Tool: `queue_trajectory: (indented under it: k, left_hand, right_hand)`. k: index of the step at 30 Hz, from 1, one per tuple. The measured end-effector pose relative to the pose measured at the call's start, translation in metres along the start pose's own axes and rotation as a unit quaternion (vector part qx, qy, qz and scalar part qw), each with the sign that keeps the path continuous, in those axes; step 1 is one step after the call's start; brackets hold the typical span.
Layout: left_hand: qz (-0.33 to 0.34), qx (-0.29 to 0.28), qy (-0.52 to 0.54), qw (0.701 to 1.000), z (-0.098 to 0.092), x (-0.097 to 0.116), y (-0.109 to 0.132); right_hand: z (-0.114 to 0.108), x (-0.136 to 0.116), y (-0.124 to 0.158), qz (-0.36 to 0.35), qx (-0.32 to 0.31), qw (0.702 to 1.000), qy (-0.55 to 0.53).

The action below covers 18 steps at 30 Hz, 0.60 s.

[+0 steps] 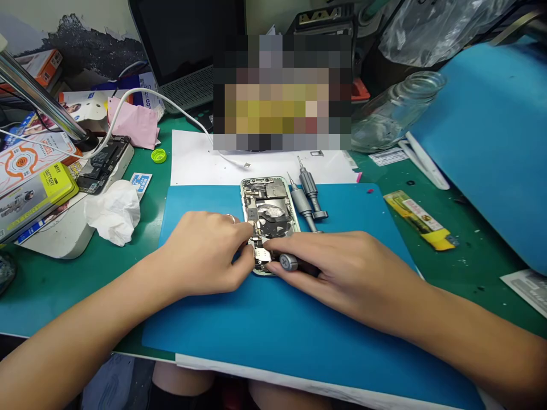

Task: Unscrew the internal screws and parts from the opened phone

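Phone, back off w/ innards showing, lies lengthwise at the centre of a blue mat on the green worktop. Left hand is curled, fingertips at the phone's near left corner; can't tell if they pinch anything. Right hand is closed round a driver, which lies low across the phone's near end, silver cap toward the camera. Two spare drivers rest just right of the phone. Crumpled tissue sits off the mat at left, yellow packet at right, glass jar further back. White sheet lies behind the mat.
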<state>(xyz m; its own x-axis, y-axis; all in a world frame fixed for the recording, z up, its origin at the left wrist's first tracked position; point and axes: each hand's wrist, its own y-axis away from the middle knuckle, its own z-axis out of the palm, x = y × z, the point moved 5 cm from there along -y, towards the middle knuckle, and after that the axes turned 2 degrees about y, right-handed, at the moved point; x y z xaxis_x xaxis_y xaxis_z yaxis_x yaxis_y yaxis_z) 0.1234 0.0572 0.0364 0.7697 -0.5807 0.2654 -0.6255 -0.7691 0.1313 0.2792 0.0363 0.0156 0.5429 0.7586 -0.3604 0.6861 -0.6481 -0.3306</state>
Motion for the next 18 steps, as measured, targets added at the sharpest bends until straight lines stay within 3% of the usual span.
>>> queue_trajectory:
  k: [18]
  left_hand:
    - [0.004, 0.013, -0.009, 1.0, 0.0001, -0.0016, -0.001]
  right_hand:
    - [-0.001, 0.0009, -0.0037, 0.046, 0.02, 0.999, -0.016]
